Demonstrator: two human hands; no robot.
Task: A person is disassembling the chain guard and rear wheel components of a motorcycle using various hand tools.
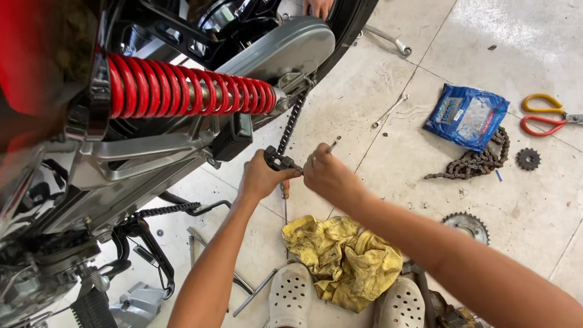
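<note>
The chain hangs from under the grey cover, its lower end at centre frame inside a dark tool; the left hand is closed round that tool, hiding its grip; the right hand pinches a thin handle, mostly covered; at 6 o'clock lies a yellow rag; at 3 o'clock an old chain, half under a blue bag; at 12 o'clock another person's hand, cut off.

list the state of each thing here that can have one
left hand: closed on a small black tool
black tool: clamped on the chain end
drive chain: hanging loose from the chain cover
right hand: pinching a thin metal handle
scissors: open, on the floor
old chain: heaped on the tiles
yellow rag: crumpled
</note>
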